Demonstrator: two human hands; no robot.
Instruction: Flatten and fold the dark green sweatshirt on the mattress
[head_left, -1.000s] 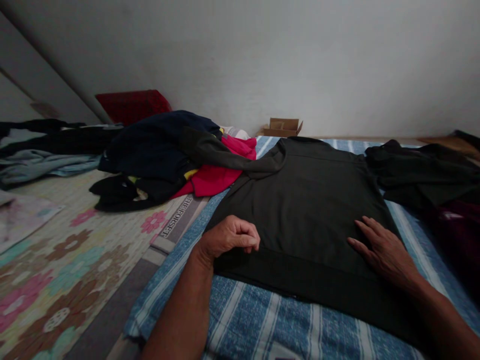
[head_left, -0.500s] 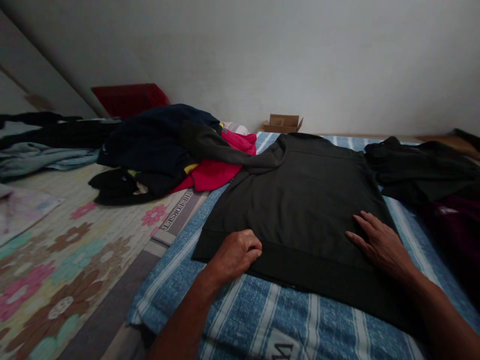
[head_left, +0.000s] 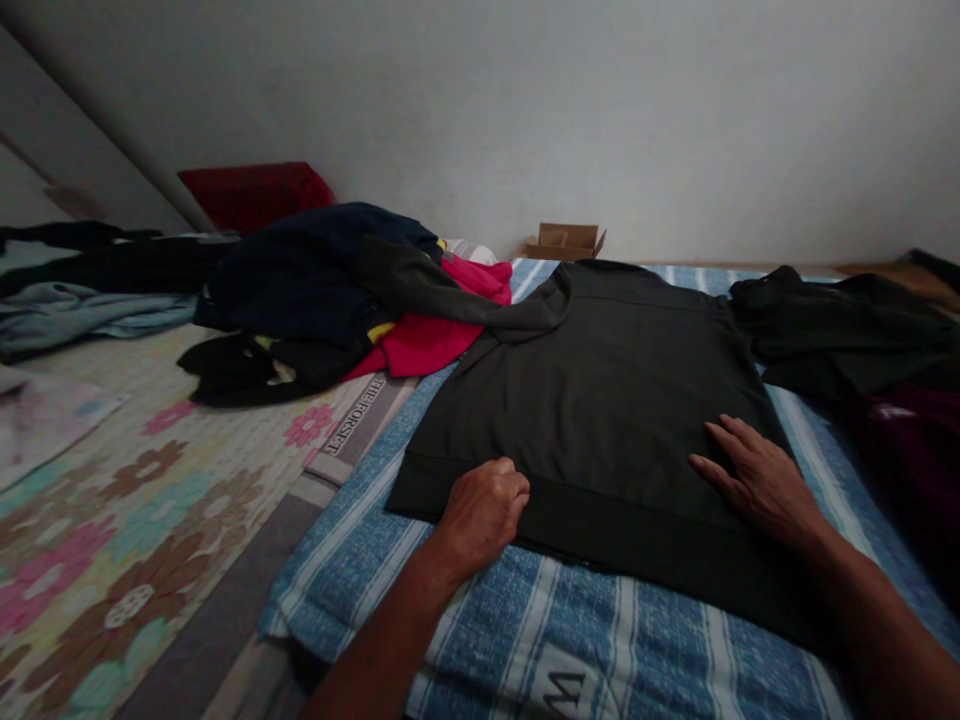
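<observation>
A dark grey-green long-sleeved top (head_left: 600, 400) lies spread out with its wide hem band nearest me. One sleeve is stretched out to the left over a pile of clothes. My left hand (head_left: 484, 510) is closed at the hem, left of its middle, with fingers curled in; the fingertips and the cloth in them are mostly hidden. Flat on the right side of the top rests my right hand (head_left: 757, 480), fingers spread and holding nothing. Beneath the top is a blue cloth with white stripes (head_left: 337, 560).
Left of the top are a navy garment (head_left: 300, 270) and a bright pink one (head_left: 427, 345) on a flowered bedspread (head_left: 150, 490). Dark clothes (head_left: 840, 330) and a maroon garment (head_left: 907, 450) lie on the right. A cardboard box (head_left: 566, 242) stands by the wall.
My left hand has shifted slightly to the right along the hem. My right hand and the top stay nearly as they were; the view has moved a little.
</observation>
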